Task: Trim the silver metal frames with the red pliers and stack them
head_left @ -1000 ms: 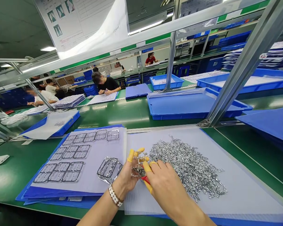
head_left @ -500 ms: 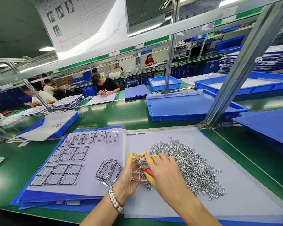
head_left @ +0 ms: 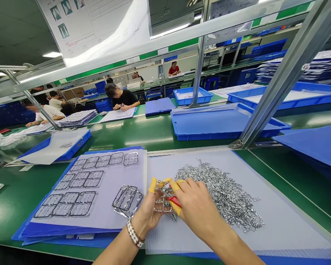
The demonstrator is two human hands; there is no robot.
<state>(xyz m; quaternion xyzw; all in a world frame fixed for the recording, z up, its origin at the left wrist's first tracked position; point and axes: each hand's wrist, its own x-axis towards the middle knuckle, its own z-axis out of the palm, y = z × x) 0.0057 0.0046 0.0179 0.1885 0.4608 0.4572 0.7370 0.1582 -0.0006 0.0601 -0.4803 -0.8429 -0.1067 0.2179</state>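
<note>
My left hand (head_left: pixel 149 208), with yellow finger covers and a bracelet at the wrist, holds a silver frame of small parts (head_left: pixel 160 202). In my right hand (head_left: pixel 194 202) are red-handled cutters (head_left: pixel 174 201), their metal jaws at the frame. Both hands are over the left edge of a pile of small silver pieces (head_left: pixel 223 195) on a pale sheet (head_left: pixel 276 224). Left of them, a loose stack of dark metallic frames (head_left: pixel 127 200) lies on a white sheet (head_left: pixel 105 221), with several flat frames (head_left: pixel 82 203) in rows beyond.
A large blue tray (head_left: pixel 209 123) stands behind the pile, beside a slanted metal post (head_left: pixel 281 77). At the left is a blue tray (head_left: pixel 77 147) with a paper sheet. A person in black (head_left: pixel 127 98) works across the green table (head_left: pixel 132 132).
The camera view has shifted very slightly. Both hands stay in nearly the same place, holding the frame and the cutters. At far left, a person's hands have moved lower.
</note>
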